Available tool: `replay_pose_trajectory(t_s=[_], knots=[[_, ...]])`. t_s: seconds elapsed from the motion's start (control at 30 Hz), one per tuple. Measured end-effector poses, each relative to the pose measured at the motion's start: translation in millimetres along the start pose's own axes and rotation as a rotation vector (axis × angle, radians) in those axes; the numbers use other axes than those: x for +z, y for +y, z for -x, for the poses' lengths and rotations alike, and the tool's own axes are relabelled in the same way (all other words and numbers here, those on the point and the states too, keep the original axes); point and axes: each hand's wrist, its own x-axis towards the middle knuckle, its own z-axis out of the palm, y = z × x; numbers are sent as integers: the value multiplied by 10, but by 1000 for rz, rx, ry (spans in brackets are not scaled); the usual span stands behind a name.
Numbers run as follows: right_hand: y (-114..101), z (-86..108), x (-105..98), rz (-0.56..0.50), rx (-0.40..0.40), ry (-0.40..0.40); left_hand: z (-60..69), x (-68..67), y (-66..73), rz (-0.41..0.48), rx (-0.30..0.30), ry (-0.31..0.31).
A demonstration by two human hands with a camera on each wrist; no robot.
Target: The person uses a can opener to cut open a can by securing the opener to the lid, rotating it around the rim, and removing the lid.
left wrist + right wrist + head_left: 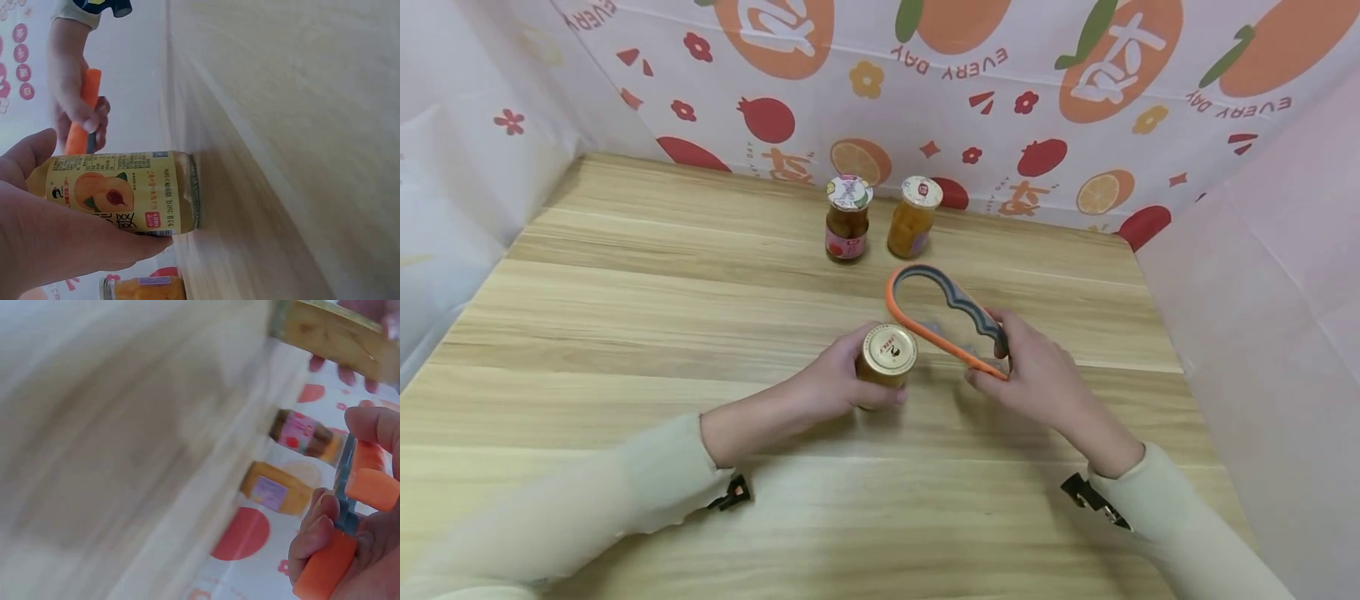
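Note:
A jar with a gold lid stands upright on the table, gripped round its side by the left hand. Its yellow label with peach pictures shows in the left wrist view, the thumb and fingers about the glass. To the right, the right hand holds an orange and grey loop-shaped opener by its handle end, the loop reaching up and left, behind the jar. In the right wrist view the fingers curl round the opener's orange and grey handle.
Two more jars stand at the back of the table: a dark one with a pink label and an orange one with a white lid. Behind them hangs a fruit-patterned cloth. Pale cloth also borders the table's right side.

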Motion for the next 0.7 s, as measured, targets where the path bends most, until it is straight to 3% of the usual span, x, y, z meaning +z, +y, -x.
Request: replay_pose_trajectory(t_s=[0.13,0.27,0.43,0.53,0.7], knots=[[-52,1,-70,-42,-20,49,-11,7,-6,16,-12,-20],[-118,11,-127,-170,-31,74,-15,-1,-28,27,-7,-32],[-157,6,-181,-321,25,94,-24,-14,-53,28,15,-47],[-150,-18,-195,-350,57,78,-31,-16,-61,29,27,-57],[-145,-46,-201,-336,38,10,-57,-25,-55,1,65,-81]])
